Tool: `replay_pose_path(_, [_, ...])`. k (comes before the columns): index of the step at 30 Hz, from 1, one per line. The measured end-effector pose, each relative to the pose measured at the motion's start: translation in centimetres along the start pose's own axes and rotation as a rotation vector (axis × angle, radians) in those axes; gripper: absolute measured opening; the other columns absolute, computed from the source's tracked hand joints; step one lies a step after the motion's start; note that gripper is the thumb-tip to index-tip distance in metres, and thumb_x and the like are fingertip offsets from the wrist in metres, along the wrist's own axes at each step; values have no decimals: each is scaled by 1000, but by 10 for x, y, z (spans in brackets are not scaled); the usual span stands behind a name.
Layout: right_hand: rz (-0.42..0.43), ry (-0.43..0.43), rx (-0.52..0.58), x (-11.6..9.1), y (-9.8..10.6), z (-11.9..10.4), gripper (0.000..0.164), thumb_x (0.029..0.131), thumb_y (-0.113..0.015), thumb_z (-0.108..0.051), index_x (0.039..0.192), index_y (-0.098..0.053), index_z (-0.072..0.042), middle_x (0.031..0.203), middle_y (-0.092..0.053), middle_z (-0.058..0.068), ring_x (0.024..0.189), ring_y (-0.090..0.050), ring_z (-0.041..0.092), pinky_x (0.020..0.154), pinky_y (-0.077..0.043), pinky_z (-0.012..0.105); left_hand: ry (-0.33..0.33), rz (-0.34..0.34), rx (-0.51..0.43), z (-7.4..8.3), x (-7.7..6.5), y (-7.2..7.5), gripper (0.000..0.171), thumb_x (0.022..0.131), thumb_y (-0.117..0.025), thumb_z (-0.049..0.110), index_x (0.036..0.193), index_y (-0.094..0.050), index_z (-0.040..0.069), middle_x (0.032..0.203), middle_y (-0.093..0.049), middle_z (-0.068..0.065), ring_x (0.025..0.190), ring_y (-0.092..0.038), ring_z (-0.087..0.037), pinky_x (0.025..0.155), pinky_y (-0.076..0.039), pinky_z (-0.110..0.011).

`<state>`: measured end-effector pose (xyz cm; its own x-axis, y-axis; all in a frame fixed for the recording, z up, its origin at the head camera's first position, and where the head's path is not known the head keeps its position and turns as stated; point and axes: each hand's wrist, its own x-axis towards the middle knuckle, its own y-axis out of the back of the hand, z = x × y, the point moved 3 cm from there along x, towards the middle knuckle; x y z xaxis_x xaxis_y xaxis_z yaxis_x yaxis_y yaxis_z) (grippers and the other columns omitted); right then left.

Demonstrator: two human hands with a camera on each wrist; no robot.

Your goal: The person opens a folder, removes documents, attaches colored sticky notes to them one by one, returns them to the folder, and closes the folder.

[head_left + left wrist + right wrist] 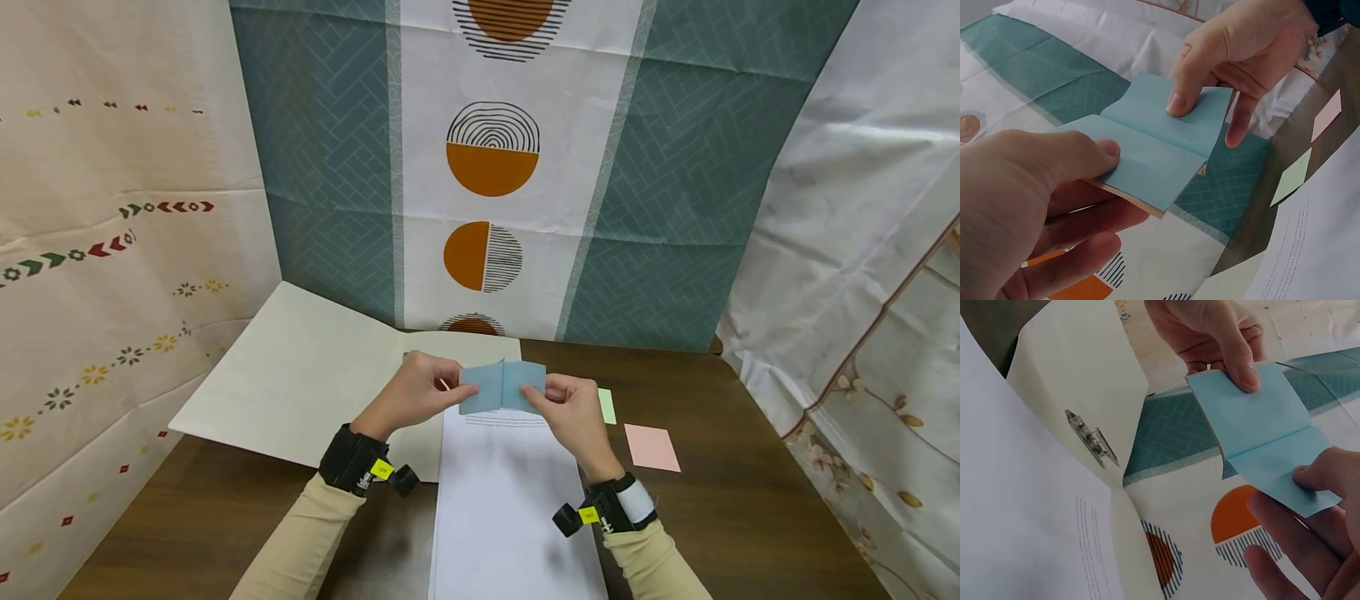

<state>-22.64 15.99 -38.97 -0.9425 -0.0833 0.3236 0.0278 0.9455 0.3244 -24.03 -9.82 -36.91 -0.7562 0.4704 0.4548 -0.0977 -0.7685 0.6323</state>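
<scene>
Both hands hold a light-blue sticky note pad (482, 387) up over the papers, opened like a booklet with a crease down its middle. My left hand (422, 387) pinches its left half, thumb on top and fingers beneath. The right half is pinched by my right hand (573, 417), its thumb pressing the blue face. A thin tan layer (1130, 201) shows along the pad's lower edge in the left wrist view. Below the hands lie white printed sheets (510, 500), with a few lines of text near their top.
An open cream file folder (315, 375) spreads on the brown table (720, 517), partly under the sheets. Its metal clip (1091, 439) shows in the right wrist view. A green sticky note (607, 407) and a pink sticky note (652, 447) lie to the right. Patterned cloths (330, 167) hang behind.
</scene>
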Motion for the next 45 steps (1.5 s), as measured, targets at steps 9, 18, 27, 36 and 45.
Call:
replay_pose_path(9, [7, -26, -5, 1, 5, -1, 13, 99, -85, -6, 107, -86, 5, 78, -82, 18, 67, -64, 0, 61, -42, 17, 22, 28, 9, -4, -1, 6, 19, 98, -86, 9, 80, -78, 8, 70, -72, -1, 67, -60, -4, 70, -61, -23])
replay_pose_path(18, [35, 4, 3, 3, 9, -1, 14, 97, -85, -1, 89, -79, 9, 55, -53, -1, 56, -40, 0, 55, -27, 21, 18, 56, 16, -5, -2, 12, 21, 96, -87, 7, 78, -78, 10, 66, -66, 3, 65, -57, -3, 70, -60, -24])
replay_pose_path(27, [78, -37, 20, 4, 17, 2, 18, 97, -85, -3, 87, -78, 10, 57, -59, -1, 54, -41, -2, 54, -29, 19, 78, 127, 65, -12, -9, 36, 17, 95, -88, 5, 81, -79, 7, 70, -72, -3, 67, -61, -8, 71, -60, -21])
replay_pose_path(36, [100, -33, 16, 5, 26, 2, 37, 97, -86, -6, 73, -61, 5, 57, -32, -7, 54, -26, 4, 54, -21, 22, 134, 146, 60, -16, -13, 47, 19, 99, -85, 8, 82, -79, 7, 75, -75, -6, 71, -60, -10, 72, -58, -21])
replay_pose_path(45, [107, -22, 2, 6, 24, 1, 38, 97, -87, -4, 71, -60, 3, 58, -32, -7, 56, -26, 4, 55, -21, 22, 202, 67, 27, -19, -29, 51, 22, 102, -81, 13, 82, -74, 8, 79, -77, -6, 73, -63, -12, 71, -58, -22])
